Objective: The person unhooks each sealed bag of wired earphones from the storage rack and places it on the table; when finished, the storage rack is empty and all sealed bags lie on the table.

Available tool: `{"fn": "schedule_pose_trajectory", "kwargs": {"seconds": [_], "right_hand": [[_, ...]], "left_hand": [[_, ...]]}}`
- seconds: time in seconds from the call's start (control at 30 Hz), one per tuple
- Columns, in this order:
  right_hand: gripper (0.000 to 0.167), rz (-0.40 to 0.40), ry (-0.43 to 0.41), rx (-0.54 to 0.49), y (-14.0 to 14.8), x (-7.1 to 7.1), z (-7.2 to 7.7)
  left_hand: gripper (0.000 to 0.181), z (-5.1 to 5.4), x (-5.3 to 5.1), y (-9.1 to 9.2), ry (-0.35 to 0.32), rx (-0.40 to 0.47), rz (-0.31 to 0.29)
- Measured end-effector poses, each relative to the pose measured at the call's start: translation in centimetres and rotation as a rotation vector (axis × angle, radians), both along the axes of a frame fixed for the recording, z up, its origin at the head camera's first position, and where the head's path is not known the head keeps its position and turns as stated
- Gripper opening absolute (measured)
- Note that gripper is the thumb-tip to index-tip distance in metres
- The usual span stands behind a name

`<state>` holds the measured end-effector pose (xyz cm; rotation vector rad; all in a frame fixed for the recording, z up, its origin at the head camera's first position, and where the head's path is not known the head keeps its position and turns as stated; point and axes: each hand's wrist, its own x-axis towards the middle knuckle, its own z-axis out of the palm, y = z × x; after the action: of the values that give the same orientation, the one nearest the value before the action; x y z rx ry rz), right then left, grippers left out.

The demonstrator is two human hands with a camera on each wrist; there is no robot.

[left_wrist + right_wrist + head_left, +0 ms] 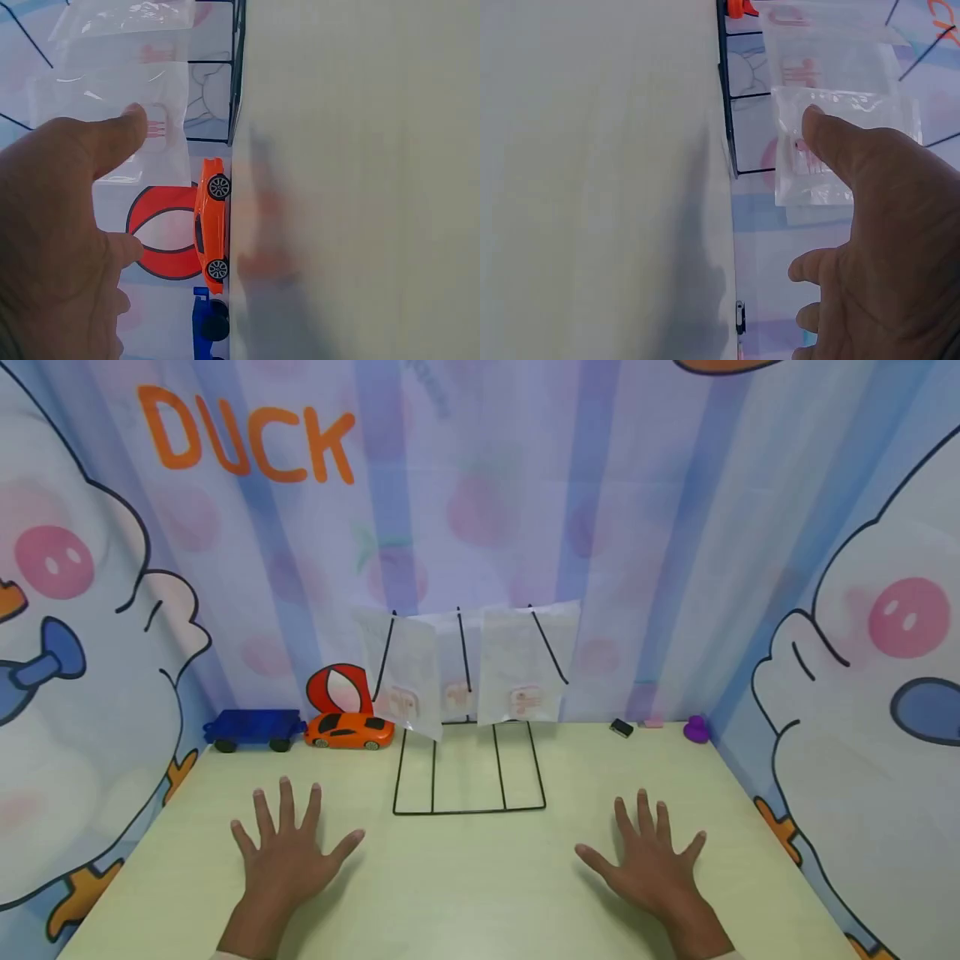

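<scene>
My left hand is spread palm down above the table's left half, fingers straight, holding nothing. My right hand is likewise spread on the right side and holds nothing. Between and beyond them stands a black wire rack. Translucent white plastic packets, a left one and a right one, hang on its upper prongs, with another partly hidden between them. Nearest the left fingertips is an orange toy car, beside a blue toy wagon. In the left wrist view, the thumb overlaps a packet without visible grip.
At the back right lie a small black object, a flat pink piece and a purple toy duck. A printed curtain closes off the back and sides of the pale table.
</scene>
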<state>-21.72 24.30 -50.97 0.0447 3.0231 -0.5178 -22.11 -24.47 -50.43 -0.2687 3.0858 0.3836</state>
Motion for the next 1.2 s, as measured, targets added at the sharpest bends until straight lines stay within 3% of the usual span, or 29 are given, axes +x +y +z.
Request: {"fn": "schedule_pose_trajectory", "kwargs": {"seconds": [0.2,0.47,0.63,0.77,0.9,1.2], "right_hand": [[0.114,0.049,0.045,-0.028,-1.5,-1.9,-0.1],[0.109,0.083,0.037,-0.141,-3.5,-3.8,-0.4],[0.105,0.094,0.017,-0.213,-4.1,-5.2,-1.0],[0.1,0.103,0.01,-0.278,-4.6,-6.4,-1.8],[0.095,0.115,0.012,-0.315,-5.2,-7.2,-2.1],[0.086,0.119,0.029,-0.295,-5.6,-8.4,-2.5]], "left_hand": [[0.118,0.6,-1.5,0.7,0.031,0.004,-0.036],[0.116,2.2,-4.5,1.1,0.106,0.055,-0.072],[0.113,2.8,-7.2,1.4,0.117,0.202,-0.126],[0.107,2.0,-9.4,1.0,0.129,0.367,-0.184],[0.099,1.8,-11.0,0.3,0.127,0.504,-0.205],[0.072,3.4,-14.3,-0.1,0.184,0.698,-0.211]]}}
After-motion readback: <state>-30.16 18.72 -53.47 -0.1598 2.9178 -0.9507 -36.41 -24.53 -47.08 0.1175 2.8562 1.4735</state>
